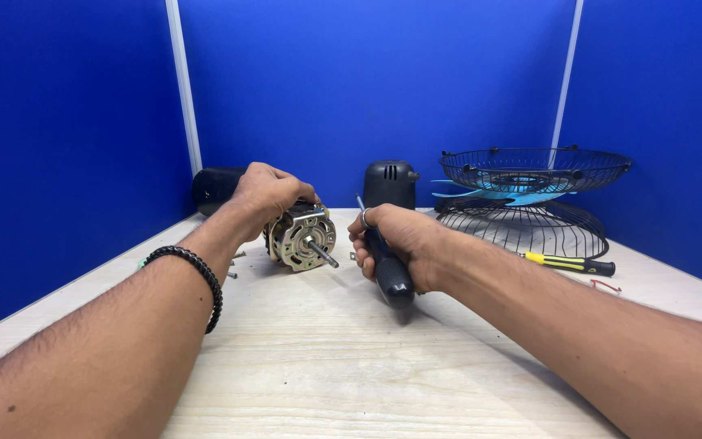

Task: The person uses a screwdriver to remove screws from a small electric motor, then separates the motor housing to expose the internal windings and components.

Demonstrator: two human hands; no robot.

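My left hand (263,195) grips the top of a metal fan motor (301,236) that lies on the wooden table (327,358), its shaft pointing toward me. My right hand (400,238) is closed round the black handle of a screwdriver (389,272). The screwdriver's metal shank points up and away, just right of the motor. A ring sits on one finger of the right hand, and a black beaded bracelet circles my left wrist.
A black motor housing (391,184) stands behind my right hand, and another black cover (214,188) lies behind the left. Two wire fan guards (534,199) with a blue blade between them sit at the right. A yellow-and-black screwdriver (570,262) lies beside them. Small screws lie left of the motor.
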